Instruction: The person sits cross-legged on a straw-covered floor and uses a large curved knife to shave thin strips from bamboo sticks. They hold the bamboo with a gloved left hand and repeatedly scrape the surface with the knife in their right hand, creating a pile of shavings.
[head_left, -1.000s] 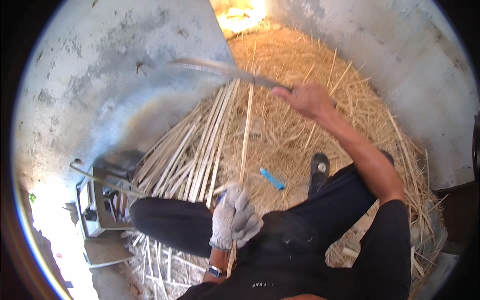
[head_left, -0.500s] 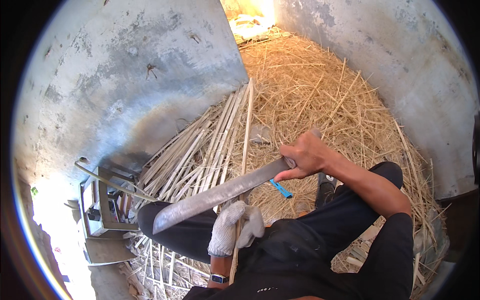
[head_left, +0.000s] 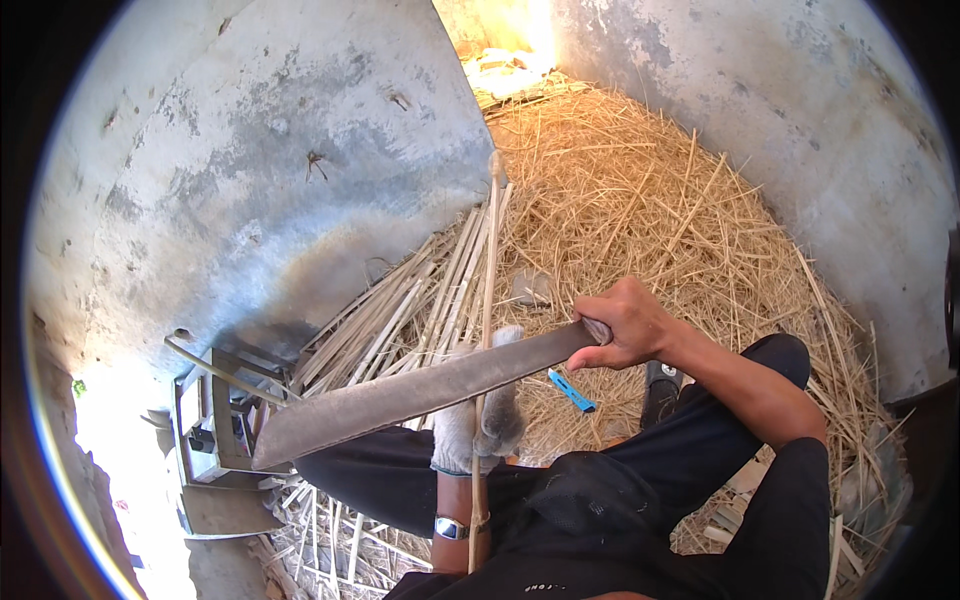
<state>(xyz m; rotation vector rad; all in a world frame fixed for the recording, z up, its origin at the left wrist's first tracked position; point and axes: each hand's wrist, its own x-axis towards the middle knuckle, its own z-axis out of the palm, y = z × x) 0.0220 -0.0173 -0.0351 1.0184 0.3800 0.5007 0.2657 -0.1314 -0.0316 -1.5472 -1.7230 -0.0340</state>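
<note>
My right hand is wrapped round the handle of a machete, its broad grey blade reaching left and slightly down. In a white knitted glove, my left hand grips a long thin bamboo strip, which stands lengthwise from my lap toward the wall corner. The blade passes over the strip and hides part of the gloved hand; whether it touches the strip I cannot tell. A knob-like node shows at the strip's far end.
Split bamboo strips lie piled along the left wall. Straw-like shavings cover the floor ahead. A blue box cutter lies between my bent legs. At the left stands a wooden frame-like box, near a bright opening.
My left hand has moved forward, and the strip in it has swung more upright. The machete blade has shifted left, now crossing over the glove and strip.
</note>
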